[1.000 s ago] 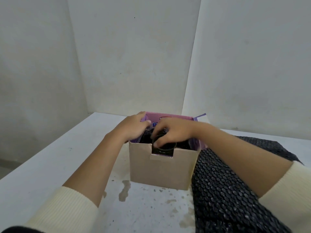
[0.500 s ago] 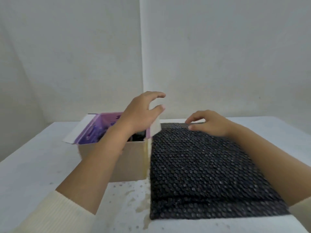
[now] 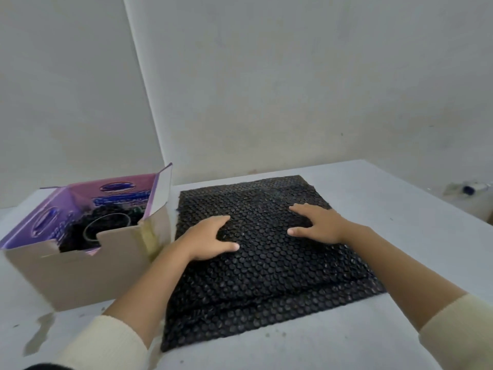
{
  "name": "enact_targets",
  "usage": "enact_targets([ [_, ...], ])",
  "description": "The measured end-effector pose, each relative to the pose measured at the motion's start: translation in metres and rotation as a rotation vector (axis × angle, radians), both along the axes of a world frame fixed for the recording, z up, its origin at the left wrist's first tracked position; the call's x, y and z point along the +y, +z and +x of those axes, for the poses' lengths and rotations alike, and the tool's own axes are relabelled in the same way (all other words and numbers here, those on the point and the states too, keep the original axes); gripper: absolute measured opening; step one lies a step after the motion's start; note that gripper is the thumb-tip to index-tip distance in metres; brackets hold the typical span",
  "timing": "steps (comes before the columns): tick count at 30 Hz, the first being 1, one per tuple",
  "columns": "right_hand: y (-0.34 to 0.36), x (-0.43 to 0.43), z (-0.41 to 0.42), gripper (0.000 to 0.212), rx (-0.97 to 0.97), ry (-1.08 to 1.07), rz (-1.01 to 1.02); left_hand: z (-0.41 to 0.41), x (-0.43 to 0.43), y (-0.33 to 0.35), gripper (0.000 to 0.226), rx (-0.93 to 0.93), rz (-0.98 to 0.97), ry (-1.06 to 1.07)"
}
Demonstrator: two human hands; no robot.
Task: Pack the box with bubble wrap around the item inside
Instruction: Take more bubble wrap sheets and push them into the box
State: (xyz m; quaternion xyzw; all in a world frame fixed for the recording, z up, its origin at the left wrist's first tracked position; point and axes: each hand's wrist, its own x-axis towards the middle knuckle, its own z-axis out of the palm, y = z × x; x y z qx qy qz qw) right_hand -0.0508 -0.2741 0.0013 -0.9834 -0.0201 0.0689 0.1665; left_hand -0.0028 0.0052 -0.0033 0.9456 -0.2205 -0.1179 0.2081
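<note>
Trouble could come from the stack itself: the bubble wrap [image 3: 266,276] under your palms looks folded in several layers, so a careless lift may drag up the whole pile rather than one sheet, or nudge the box [image 3: 88,273] just left of your left hand. Your left hand [image 3: 210,237] lies flat on the wrap, fingers loosely spread, gripping nothing. Your right hand [image 3: 317,225] rests near it, likewise spread and pressing down. The item [image 3: 106,227] sits inside the box, well left of both hands.
</note>
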Motion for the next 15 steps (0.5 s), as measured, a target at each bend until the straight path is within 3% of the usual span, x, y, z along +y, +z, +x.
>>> enact_targets([
  [2,-0.012,-0.003,0.001,0.071,0.003,-0.010,-0.017,0.002,0.007,-0.010,0.082,-0.028,0.052,0.032],
  [5,-0.022,-0.007,0.004,0.057,-0.102,-0.033,0.007,0.001,0.010,-0.013,0.059,-0.146,0.028,0.053],
  [10,-0.028,-0.012,0.007,0.006,-0.308,-0.074,0.121,-0.001,0.008,-0.006,0.022,-0.243,-0.033,0.067],
  [14,-0.026,-0.013,0.008,0.004,-0.342,-0.094,0.130,-0.001,0.005,0.002,0.018,-0.263,-0.101,0.073],
  [15,-0.024,-0.011,0.006,0.015,-0.343,-0.093,0.122,0.001,0.005,0.005,0.018,-0.247,-0.154,0.073],
])
